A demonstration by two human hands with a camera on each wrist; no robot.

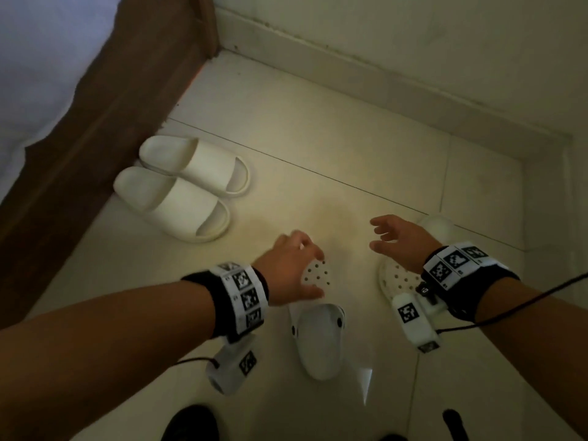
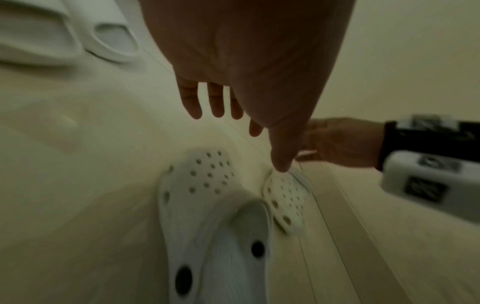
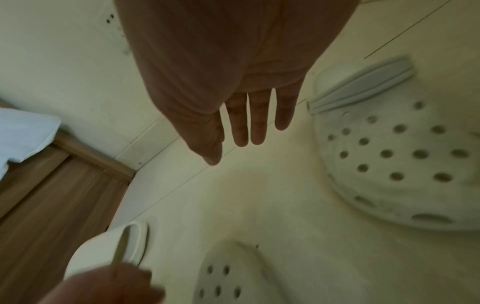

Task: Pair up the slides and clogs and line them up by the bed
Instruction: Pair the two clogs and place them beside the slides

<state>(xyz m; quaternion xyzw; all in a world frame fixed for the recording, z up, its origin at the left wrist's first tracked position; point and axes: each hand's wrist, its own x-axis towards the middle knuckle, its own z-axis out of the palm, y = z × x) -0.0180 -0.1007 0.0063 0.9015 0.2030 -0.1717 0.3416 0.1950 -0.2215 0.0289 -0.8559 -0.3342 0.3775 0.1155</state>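
Observation:
Two white slides (image 1: 181, 186) lie side by side, toes against the bed frame (image 1: 95, 128). A white clog (image 1: 318, 332) lies on the floor in the middle, its holed toe pointing away from me. My left hand (image 1: 302, 262) hovers over that toe with fingers (image 2: 192, 102) straight and spread, holding nothing. The second white clog (image 1: 397, 278) lies to the right, partly hidden under my right wrist. My right hand (image 1: 385, 233) is held open above the floor just beyond it, fingers (image 3: 257, 123) straight and empty. Both clogs (image 2: 205, 197) (image 2: 288, 203) show in the left wrist view.
The wooden bed frame with a white sheet (image 1: 38, 58) runs along the left. A wall with a skirting board (image 1: 350, 78) closes the back and right. Pale floor tiles (image 1: 318, 148) lie between slides and wall. Dark shoes (image 1: 191, 424) show at the bottom edge.

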